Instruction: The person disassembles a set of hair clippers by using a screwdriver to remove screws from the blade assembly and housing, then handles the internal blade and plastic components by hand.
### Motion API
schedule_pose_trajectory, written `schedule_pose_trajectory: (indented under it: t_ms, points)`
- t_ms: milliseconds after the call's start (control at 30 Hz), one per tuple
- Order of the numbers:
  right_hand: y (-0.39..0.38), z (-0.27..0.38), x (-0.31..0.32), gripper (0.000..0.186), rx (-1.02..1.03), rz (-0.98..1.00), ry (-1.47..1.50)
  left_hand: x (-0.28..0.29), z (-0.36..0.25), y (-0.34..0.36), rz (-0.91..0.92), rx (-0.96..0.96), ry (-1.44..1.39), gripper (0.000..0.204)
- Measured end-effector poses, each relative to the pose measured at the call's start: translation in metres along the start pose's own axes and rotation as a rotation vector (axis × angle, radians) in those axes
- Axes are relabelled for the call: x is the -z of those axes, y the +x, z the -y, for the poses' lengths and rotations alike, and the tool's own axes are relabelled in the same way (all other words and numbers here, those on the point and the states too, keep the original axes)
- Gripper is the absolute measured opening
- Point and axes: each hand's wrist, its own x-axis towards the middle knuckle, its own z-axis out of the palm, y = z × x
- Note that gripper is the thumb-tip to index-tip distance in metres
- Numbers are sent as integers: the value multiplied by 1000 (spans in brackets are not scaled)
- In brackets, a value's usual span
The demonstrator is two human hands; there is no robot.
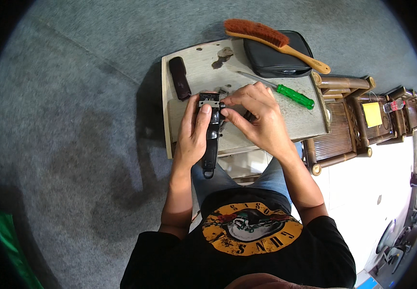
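Note:
My left hand point(193, 132) is wrapped round a black hair clipper point(211, 139), held lengthwise with its head and silver plate away from me and a hanging loop at the near end. My right hand point(259, 118) has thumb and index finger closed at the right side of the clipper's head, on a small dark part. On the pale wooden table point(293, 125) lie a dark oblong object point(179, 77) at the left and a green-handled screwdriver point(295, 96) at the right. Small dark bits lie behind the clipper, partly hidden.
A wooden-handled brush point(254, 30) lies over a black zip case point(266, 60) at the back. Bamboo furniture point(336, 139) stands at the right, holding a yellow paper point(372, 115) and a plastic bottle point(394, 106). Green fabric point(11, 245) shows at the lower left.

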Motion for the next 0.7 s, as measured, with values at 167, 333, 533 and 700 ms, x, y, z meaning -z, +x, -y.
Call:
schedule_pose_trajectory:
  t_ms: [167, 333, 533, 700]
  points:
    - [-1, 0, 2, 22, -36, 30, 24, 1, 3, 0, 29, 41, 1, 37]
    - [-2, 2, 2, 25, -7, 27, -53, 1, 3, -1, 19, 80, -1, 37]
    - [-1, 2, -1, 21, 29, -26, -8, 0, 2, -2, -9, 84, -4, 36]
    - [-2, -1, -3, 17, -12, -34, 118, -4, -4, 0, -63, 37, 27, 33]
